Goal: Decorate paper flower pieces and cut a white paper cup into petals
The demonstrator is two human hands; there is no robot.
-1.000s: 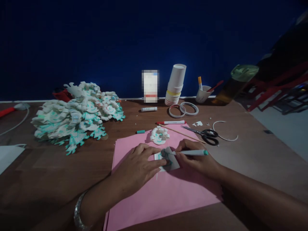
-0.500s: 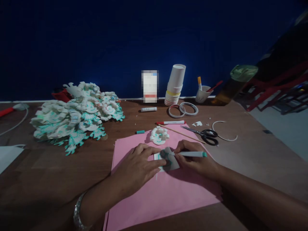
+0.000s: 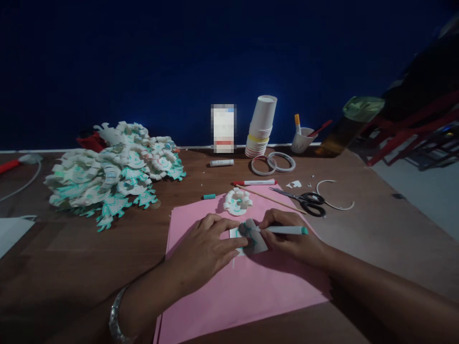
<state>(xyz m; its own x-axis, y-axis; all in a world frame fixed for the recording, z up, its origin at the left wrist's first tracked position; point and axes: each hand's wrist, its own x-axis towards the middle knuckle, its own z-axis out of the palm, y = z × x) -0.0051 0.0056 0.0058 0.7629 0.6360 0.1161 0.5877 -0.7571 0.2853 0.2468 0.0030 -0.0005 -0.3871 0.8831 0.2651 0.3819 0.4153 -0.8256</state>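
A small white paper piece [image 3: 255, 244] with green marker lines lies on a pink sheet [image 3: 215, 301]. My left hand [image 3: 206, 246] rests flat with fingers stretched out, its fingertips pressing the left part of the paper. In my right hand [image 3: 292, 241] is a white marker with a green end [image 3: 287, 230], pinched between thumb and fingers, its tip at the paper and partly in shadow. Just beyond the paper sits a curled-edge paper face [image 3: 237, 203] drawn in green. The green marker cap [image 3: 209, 197] lies at the pink sheet's far edge.
Black-handled scissors [image 3: 311, 203], a wooden stick [image 3: 272, 198] and a red-capped marker [image 3: 256, 182] lie beyond my right hand. Several cut-out paper figures [image 3: 114, 172] are heaped at left. Stacked paper cups [image 3: 261, 125], tape rings [image 3: 281, 162] and a bottle [image 3: 344, 124] stand behind.
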